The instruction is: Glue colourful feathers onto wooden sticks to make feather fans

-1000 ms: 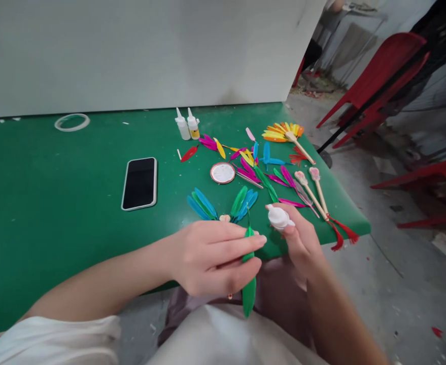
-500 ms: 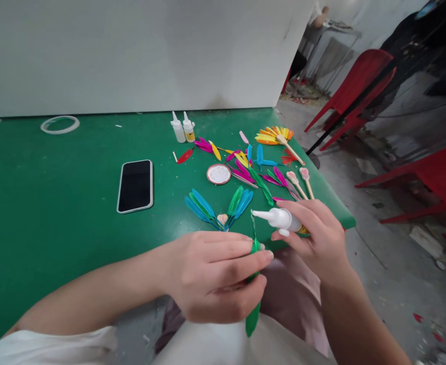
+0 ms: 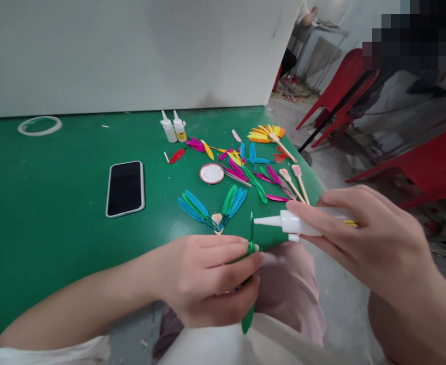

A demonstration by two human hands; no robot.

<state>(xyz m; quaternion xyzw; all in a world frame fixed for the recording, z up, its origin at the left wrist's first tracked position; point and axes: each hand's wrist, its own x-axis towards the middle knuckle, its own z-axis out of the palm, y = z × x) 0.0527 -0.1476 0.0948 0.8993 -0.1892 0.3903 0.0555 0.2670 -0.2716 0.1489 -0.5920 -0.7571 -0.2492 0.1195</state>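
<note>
Between the fingers of my left hand (image 3: 215, 284) is a green feather (image 3: 248, 319), its bare quill pointing up and its vane hanging below. My right hand (image 3: 371, 238) is wrapped round a white glue bottle (image 3: 291, 223) held on its side. The bottle's nozzle points left, with its tip right by the quill; I cannot tell whether they touch. Just beyond my left hand, a fan of blue and green feathers (image 3: 228, 200) spreads from a small pinkish wooden piece (image 3: 217, 219) on the table.
On the green table (image 3: 55, 203) lie a phone (image 3: 126, 189), a round white disc (image 3: 212, 173), loose coloured feathers (image 3: 236, 165), two glue bottles (image 3: 169, 130), wooden sticks (image 3: 299, 180), a yellow-orange feather fan (image 3: 264, 133) and a clear ring (image 3: 40, 126). Red chairs (image 3: 409, 167) stand on the right.
My right hand has moved right and turned the glue bottle more level, with the nozzle tip now lower along the quill. My left hand still grips the feather. The view has shifted slightly.
</note>
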